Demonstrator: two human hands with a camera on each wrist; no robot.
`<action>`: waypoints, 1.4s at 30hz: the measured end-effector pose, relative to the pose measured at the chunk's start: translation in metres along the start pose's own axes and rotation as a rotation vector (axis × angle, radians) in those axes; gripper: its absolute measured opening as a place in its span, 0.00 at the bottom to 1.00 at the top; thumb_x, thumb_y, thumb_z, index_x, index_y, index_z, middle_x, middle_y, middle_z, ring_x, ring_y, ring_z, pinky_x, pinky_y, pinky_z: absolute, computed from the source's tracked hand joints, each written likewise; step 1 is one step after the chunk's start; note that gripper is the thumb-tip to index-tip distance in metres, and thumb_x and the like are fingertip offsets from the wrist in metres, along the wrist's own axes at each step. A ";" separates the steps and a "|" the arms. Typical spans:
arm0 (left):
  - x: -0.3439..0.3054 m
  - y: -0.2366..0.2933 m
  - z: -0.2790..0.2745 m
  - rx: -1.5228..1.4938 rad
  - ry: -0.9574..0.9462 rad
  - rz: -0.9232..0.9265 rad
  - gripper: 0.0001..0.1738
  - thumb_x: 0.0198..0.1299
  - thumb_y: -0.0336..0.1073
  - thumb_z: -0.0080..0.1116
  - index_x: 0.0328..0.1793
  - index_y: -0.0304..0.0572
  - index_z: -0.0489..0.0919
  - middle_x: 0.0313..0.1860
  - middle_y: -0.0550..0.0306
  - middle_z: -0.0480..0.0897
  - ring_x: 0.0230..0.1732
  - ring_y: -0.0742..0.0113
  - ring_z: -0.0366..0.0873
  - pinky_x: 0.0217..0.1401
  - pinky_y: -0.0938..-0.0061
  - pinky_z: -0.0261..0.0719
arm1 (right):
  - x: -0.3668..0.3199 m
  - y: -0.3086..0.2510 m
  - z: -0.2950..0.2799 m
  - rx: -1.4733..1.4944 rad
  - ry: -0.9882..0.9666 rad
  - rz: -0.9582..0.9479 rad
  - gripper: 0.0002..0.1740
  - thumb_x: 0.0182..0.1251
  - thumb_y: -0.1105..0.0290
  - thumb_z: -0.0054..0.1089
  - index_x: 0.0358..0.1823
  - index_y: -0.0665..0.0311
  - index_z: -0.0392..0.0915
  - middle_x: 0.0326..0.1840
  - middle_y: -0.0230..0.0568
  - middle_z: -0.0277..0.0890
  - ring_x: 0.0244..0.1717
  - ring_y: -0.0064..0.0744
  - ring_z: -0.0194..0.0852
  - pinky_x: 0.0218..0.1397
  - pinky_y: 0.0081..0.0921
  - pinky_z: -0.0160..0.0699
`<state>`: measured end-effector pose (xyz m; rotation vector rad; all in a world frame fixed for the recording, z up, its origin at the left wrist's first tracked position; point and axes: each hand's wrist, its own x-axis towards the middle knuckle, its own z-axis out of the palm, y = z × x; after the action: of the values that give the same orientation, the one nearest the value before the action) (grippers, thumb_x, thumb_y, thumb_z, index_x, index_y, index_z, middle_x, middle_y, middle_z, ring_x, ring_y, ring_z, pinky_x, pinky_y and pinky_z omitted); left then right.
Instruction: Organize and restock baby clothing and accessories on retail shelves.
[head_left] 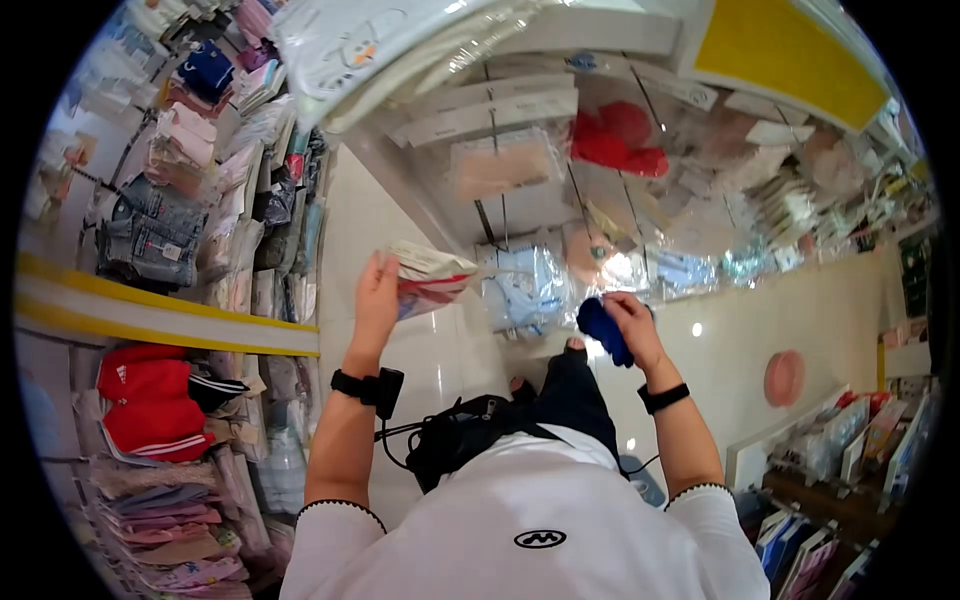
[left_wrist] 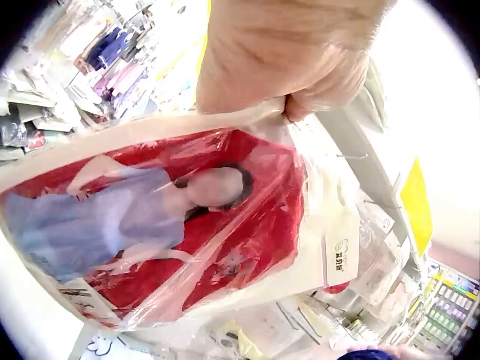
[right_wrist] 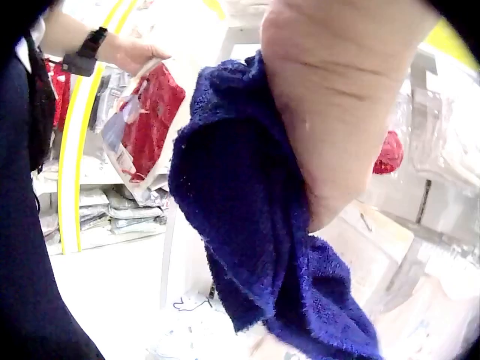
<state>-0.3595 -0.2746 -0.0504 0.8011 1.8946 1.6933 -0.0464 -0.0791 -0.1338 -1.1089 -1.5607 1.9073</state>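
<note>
Left hand [head_left: 375,295] is raised, fingers and thumb clamped on the top edge of a plastic-wrapped package [left_wrist: 187,217]. It has a red insert with a photo of a figure in a light blue dress, and a white border. The package hangs below the hand in mid-air, in front of the racks. Can't tell if it touches anything else.

Right hand [head_left: 636,322] is lower, fingers curled tight round a dark blue cloth [right_wrist: 255,210]. The cloth is bunched in the grip, loose end hanging past the hand. The hands are well apart.

Behind them, bagged clothes hang on hooks. A light blue pack [head_left: 530,290] sits between the two hands and a red item [head_left: 615,140] in a bag is higher up. Shelves on the person's left hold denim clothes [head_left: 150,235] and red jackets [head_left: 150,400]. A pink round thing [head_left: 785,378] lies on the white floor [head_left: 760,320].
</note>
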 end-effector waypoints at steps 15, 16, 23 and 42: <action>0.019 -0.068 0.059 -0.542 -0.219 -0.421 0.16 0.67 0.39 0.46 0.54 0.33 0.70 0.51 0.52 0.78 0.51 0.65 0.75 0.58 0.71 0.70 | 0.067 0.012 0.059 0.057 -0.215 0.191 0.12 0.63 0.62 0.58 0.33 0.65 0.76 0.25 0.25 0.71 0.26 0.16 0.66 0.30 0.15 0.66; 0.020 -0.075 0.061 -0.565 -0.208 -0.441 0.16 0.67 0.38 0.46 0.54 0.33 0.70 0.51 0.51 0.78 0.51 0.64 0.75 0.58 0.71 0.70 | 0.073 0.018 0.057 0.020 -0.197 0.190 0.13 0.63 0.61 0.58 0.30 0.65 0.76 0.24 0.25 0.71 0.26 0.16 0.66 0.29 0.15 0.65; 0.032 -0.094 0.077 -0.514 -0.165 -0.418 0.18 0.67 0.38 0.45 0.57 0.32 0.69 0.54 0.51 0.76 0.56 0.65 0.72 0.62 0.71 0.64 | 0.114 0.052 0.049 -0.335 -0.013 -0.085 0.18 0.60 0.58 0.54 0.29 0.70 0.76 0.22 0.43 0.74 0.25 0.32 0.71 0.32 0.28 0.69; 0.042 -0.147 0.085 -0.367 -0.050 -0.539 0.18 0.67 0.37 0.44 0.58 0.34 0.71 0.52 0.56 0.77 0.53 0.68 0.72 0.58 0.76 0.65 | 0.131 0.043 0.056 -0.657 -0.023 -0.008 0.19 0.60 0.56 0.53 0.32 0.68 0.76 0.29 0.56 0.77 0.33 0.54 0.75 0.38 0.40 0.71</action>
<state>-0.3478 -0.1942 -0.2056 0.1631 1.5150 1.5765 -0.1606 -0.0260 -0.2122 -1.3194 -2.2815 1.4232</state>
